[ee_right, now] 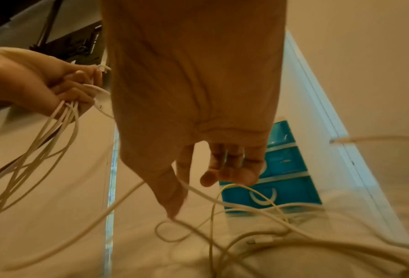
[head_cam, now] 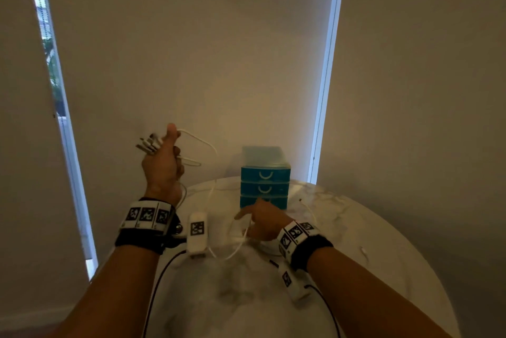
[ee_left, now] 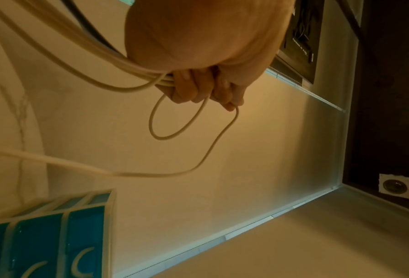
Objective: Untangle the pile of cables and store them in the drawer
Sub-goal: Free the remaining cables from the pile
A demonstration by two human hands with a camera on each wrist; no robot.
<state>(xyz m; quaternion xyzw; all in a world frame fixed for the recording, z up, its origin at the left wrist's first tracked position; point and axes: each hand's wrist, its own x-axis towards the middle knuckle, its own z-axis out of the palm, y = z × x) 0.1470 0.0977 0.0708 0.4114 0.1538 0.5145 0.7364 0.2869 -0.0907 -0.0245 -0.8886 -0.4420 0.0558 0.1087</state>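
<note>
My left hand [head_cam: 164, 162] is raised left of the table and grips a bundle of white cables [ee_left: 162, 81]. Their plug ends [head_cam: 147, 144] stick out past the thumb, and two loops [head_cam: 200, 146] hang from the fingers [ee_left: 189, 90]. My right hand [head_cam: 260, 221] is low over the table, just in front of the blue drawer unit [head_cam: 265, 176]. One white cable [ee_right: 198, 191] runs between its thumb [ee_right: 170, 203] and forefinger and is lifted there. More white cables [ee_right: 270, 242] lie tangled on the table below. All three drawers look shut.
The table [head_cam: 369, 222] is round, white and marbled, and the drawer unit stands at its far edge against the wall. A small loose plug [head_cam: 364, 251] lies at the right. Black leads from my wrist cameras trail over the near side.
</note>
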